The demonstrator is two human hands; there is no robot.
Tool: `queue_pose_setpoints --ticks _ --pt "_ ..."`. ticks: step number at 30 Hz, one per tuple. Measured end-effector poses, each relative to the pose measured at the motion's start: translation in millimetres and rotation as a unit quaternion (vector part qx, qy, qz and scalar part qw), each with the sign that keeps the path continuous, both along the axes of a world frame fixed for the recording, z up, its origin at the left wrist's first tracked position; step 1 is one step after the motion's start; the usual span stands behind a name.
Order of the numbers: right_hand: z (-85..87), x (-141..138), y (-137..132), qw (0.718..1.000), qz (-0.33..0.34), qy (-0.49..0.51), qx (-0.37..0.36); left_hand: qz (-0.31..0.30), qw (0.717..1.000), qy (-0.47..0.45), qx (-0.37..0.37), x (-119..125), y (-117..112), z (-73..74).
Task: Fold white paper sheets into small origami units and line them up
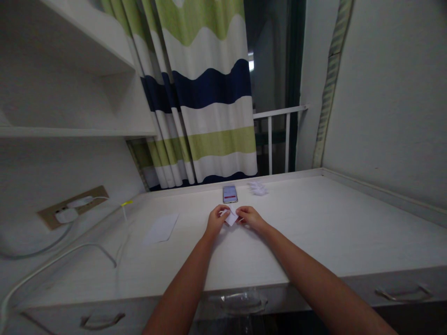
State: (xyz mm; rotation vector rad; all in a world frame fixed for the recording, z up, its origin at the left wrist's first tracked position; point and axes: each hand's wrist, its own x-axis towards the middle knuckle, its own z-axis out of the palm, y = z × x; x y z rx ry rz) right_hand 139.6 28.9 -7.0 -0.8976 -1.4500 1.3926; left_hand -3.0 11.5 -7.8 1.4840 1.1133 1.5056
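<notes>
Both my hands meet over the middle of a white desk point(314, 232). My left hand point(216, 219) and my right hand point(249, 217) pinch a small piece of white paper point(232, 217) between them, fingers closed on its edges. A phone point(230, 193) with a lit screen lies flat just beyond the hands. A sheet of white paper point(161, 228) rests on the desk to the left. A small folded white paper shape point(257, 187) lies farther back to the right.
White cables point(59, 260) run across the desk's left side from a wall socket point(71, 207). Shelves point(70, 130) hang above at left. A striped curtain point(206, 93) and a white railing point(275, 139) stand behind. Drawer handles point(403, 293) line the front edge.
</notes>
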Motion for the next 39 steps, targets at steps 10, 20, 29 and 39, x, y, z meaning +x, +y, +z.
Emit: queue_pose_setpoints --ticks 10,20,29,39 --pt "-2.7 0 0 0.998 0.028 -0.037 0.029 -0.017 0.999 -0.023 -0.036 0 -2 0.3" --pt "-10.9 -1 1 0.969 -0.030 -0.087 0.229 0.031 0.999 0.030 0.014 3 -1 1.2" --pt "-13.3 1 5 0.953 -0.029 -0.120 0.278 0.030 0.998 0.047 0.018 2 -1 -0.5" --pt "-9.0 1 2 0.946 -0.040 -0.145 0.287 0.028 0.998 0.053 0.035 1 2 -3.6"
